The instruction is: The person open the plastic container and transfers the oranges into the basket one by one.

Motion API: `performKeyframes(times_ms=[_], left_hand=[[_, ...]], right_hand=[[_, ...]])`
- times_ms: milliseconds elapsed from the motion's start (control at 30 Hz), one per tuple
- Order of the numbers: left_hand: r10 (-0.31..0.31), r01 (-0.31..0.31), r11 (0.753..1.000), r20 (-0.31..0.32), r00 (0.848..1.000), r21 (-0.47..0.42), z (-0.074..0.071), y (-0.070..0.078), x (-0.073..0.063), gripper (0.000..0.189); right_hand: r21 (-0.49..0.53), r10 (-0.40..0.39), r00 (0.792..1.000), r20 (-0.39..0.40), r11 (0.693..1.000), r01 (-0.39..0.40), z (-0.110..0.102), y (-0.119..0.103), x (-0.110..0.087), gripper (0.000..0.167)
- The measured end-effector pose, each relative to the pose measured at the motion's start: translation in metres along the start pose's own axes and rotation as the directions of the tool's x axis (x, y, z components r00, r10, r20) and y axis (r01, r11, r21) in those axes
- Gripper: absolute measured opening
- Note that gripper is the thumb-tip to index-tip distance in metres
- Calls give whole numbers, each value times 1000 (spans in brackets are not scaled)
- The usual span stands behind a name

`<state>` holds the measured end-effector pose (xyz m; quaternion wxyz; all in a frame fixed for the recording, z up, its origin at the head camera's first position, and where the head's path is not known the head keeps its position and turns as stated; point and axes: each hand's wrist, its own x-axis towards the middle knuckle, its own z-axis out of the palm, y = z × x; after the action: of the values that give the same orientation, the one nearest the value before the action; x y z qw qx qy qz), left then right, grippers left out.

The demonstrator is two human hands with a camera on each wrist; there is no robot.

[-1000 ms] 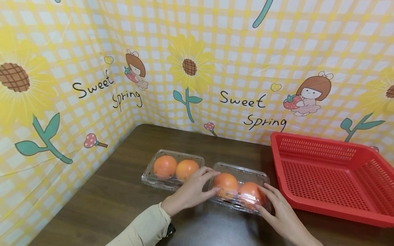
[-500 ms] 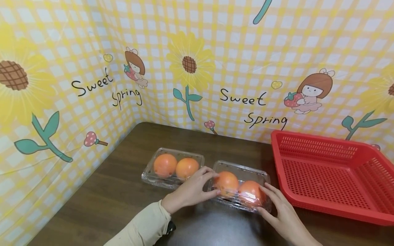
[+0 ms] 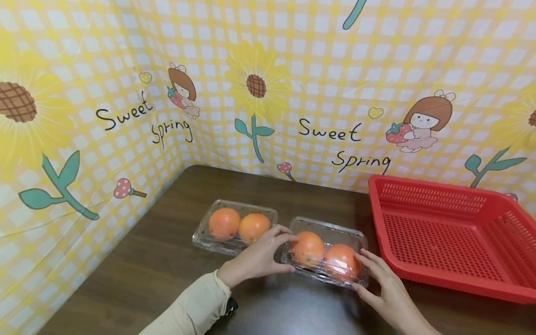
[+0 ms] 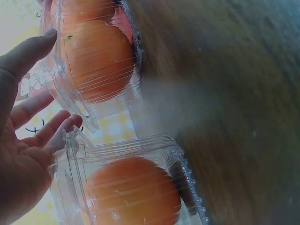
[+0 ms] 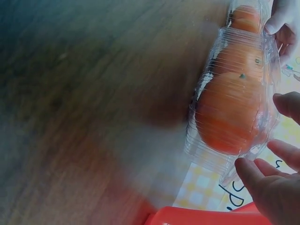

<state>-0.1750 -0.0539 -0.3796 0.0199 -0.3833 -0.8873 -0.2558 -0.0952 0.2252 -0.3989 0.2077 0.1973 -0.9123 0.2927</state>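
Two round oranges [image 3: 307,248] sit inside a clear plastic clamshell box [image 3: 322,275] on the table. At its left end is my left hand [image 3: 253,258], fingertips by the lid and thumb near the front edge. My right hand [image 3: 387,284] lies at the opposite end, fingers and thumb spread loosely about the corner. In the left wrist view the thumb [image 4: 35,51] meets the box's edge. The right wrist view shows relaxed fingers close to the box [image 5: 201,145]; contact is hard to judge. A second clamshell box [image 3: 205,242] with two oranges stands behind my left hand.
A red perforated plastic basket [image 3: 439,274] stands to the right, its left wall close to my right hand. The dark wood table [image 3: 138,270] meets a yellow checked cloth [image 3: 326,83] behind and on the left.
My left thumb has slid down and slightly off the lid, and my right fingers have eased outward a little. Both boxes stay in place; the view has tilted slightly.
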Motion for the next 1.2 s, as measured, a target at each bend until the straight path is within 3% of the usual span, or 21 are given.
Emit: performKeyframes(times_ms=[333, 700, 967, 1200], left_hand=[[35, -35, 999, -35, 999, -10, 0, -4, 0, 58], [12, -12, 1000, -1, 1000, -23, -1, -5, 0, 57], [15, -15, 1000, 2, 1000, -23, -1, -6, 0, 56], [23, -23, 999, -5, 1000, -27, -1, -5, 0, 56]], right_hand=[[13, -8, 1000, 11, 1000, 8, -2, 2, 0, 57], [114, -6, 998, -58, 993, 13, 1, 4, -4, 51], [166, -57, 991, -122, 983, 77, 4, 8, -6, 46], [173, -57, 992, -116, 982, 77, 4, 9, -6, 44]])
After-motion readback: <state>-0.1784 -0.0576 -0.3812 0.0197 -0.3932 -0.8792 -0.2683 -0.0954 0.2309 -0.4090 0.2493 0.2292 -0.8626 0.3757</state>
